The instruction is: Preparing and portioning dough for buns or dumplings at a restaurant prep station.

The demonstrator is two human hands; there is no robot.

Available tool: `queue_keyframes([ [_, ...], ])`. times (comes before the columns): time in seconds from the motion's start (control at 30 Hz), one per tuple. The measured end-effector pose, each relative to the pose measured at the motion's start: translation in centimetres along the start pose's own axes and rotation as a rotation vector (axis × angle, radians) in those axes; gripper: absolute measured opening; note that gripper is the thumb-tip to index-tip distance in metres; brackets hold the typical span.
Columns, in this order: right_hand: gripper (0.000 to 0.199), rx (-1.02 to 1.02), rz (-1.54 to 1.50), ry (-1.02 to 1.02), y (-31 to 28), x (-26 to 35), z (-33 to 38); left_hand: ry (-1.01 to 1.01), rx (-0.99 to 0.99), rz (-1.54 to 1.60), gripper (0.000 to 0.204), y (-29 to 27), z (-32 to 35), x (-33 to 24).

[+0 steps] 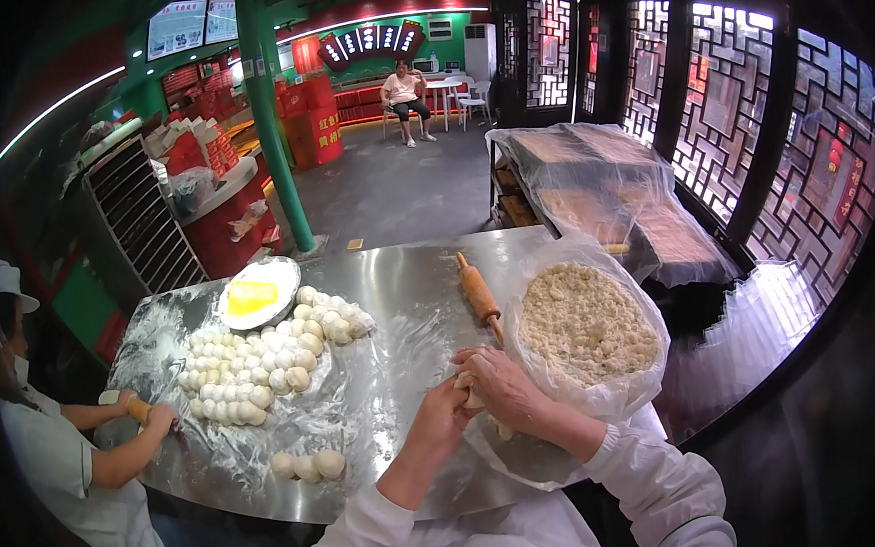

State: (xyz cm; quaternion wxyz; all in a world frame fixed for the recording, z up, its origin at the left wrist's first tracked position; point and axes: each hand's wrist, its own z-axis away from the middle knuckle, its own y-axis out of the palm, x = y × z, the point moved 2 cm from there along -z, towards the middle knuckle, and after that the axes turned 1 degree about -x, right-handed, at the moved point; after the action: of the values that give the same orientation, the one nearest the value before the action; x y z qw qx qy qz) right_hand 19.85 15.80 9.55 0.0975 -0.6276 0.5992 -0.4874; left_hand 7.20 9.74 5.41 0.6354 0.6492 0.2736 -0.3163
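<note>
My left hand [442,414] and my right hand [507,386] meet over the near right of the steel table [385,471]. Between their closed fingers is a small piece of pale dough [469,388], mostly covered by them. Just under my right hand another pale bit [500,427] shows, too hidden to make out. Beside that hand stands a wide container lined with clear plastic [648,387], full of a crumbly cream-coloured filling [587,321]. A wooden rolling pin [478,294] lies beyond my hands, against the container's left side.
Many floured dough balls [241,370] cluster at the table's left, with several more [308,465] nearer. Behind them sits a white plate [288,280] of something yellow. At left a co-worker [76,452] grips a rolling pin [137,409]. Plastic-covered trays [603,183] stand beyond, right.
</note>
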Motion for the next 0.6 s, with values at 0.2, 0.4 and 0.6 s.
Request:
queue_keyframes([
  [0.2, 0.021, -0.026, 0.085, -0.171, 4.4, 2.8, 0.5, -0.102, -0.190, 0.095, 0.040, -3.3, 4.5, 0.9],
  [0.4, 0.017, 0.050, 0.171, 0.041, 6.6, 0.5, 1.4, -0.105, -0.079, 0.162, 0.047, -1.9, 5.9, 1.6],
  [0.6, 0.026, 0.111, 0.026, 0.000, 6.9, 2.6, 0.9, -0.194, -0.124, 0.029, 0.051, -6.2, 6.6, 1.9],
])
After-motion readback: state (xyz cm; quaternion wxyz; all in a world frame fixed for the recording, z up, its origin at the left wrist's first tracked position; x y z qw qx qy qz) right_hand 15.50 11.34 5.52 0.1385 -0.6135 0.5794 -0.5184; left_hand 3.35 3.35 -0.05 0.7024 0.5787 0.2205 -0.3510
